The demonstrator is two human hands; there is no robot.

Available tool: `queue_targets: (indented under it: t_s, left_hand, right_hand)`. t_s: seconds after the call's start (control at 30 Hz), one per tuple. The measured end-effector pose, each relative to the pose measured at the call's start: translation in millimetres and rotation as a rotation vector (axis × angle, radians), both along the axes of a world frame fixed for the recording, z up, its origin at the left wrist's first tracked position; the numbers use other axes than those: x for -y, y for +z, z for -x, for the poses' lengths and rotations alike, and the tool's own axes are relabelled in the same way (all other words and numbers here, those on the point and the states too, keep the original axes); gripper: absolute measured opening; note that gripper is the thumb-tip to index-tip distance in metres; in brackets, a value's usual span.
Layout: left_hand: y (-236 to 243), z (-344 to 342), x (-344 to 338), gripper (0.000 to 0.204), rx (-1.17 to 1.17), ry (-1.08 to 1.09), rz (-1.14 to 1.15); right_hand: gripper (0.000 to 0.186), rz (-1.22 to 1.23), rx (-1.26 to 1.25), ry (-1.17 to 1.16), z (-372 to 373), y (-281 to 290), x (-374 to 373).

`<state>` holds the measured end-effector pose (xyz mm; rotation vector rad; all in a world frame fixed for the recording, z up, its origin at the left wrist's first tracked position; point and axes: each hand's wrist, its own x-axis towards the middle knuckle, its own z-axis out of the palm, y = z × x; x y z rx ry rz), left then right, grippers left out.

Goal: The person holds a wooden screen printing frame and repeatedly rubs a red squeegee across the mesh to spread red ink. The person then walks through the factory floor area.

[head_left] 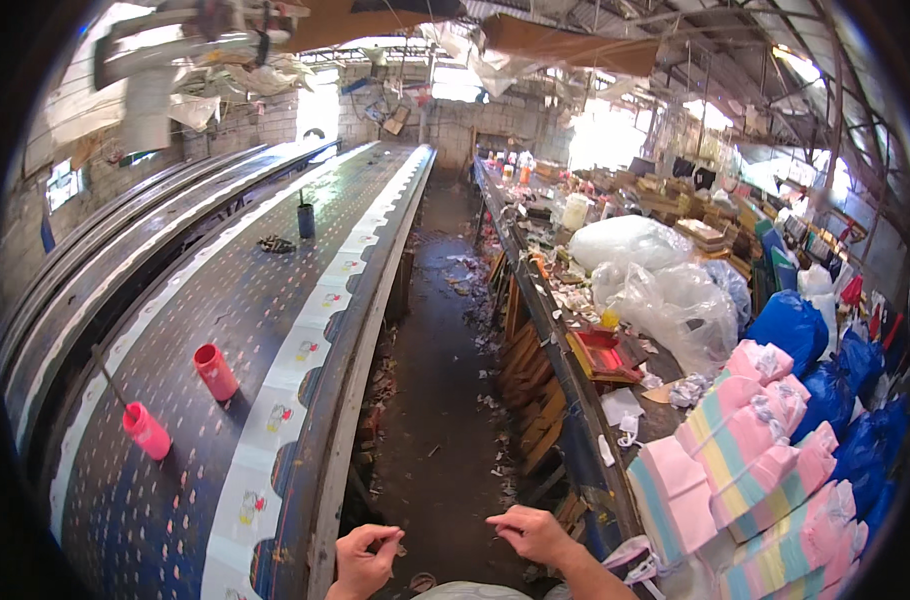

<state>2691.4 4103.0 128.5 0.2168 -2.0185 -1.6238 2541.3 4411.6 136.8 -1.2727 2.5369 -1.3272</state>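
My left hand and my right hand are held apart, low in front of me above the aisle. The left is closed, thumb and fingertips pressed together, near the edge of a long printing table. My right hand is curled with its thumb and forefinger together, pointing toward the left one. What either hand pinches, if anything, is too small to make out. On the long table lies a white cloth strip with small printed figures. Two pink containers stand on the dark, speckled top, one with a stick in it.
A dark container stands farther along the table. The littered floor aisle runs ahead. On the right bench are striped cloth bundles, clear plastic bags, blue bags and a red-lined tray. More long tables extend left.
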Motion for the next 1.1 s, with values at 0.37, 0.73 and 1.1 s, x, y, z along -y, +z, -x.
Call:
queue_targets:
  t_s: [0.37, 0.73, 1.1]
  left_hand:
    - [1, 335, 61, 0.044, -0.171, -0.216, 0.219]
    - [35, 604, 134, 0.038, -0.08, 0.093, 0.394]
    - [-21, 883, 273, 0.02, -0.027, 0.305, 0.277]
  right_hand:
    - [0.02, 0.157, 0.165, -0.44, 292, -61, 2]
    - [0.07, 0.122, 0.014, 0.109, 679, 9, 156]
    - [0.055, -0.125, -0.141, 0.275, 983, -5, 313]
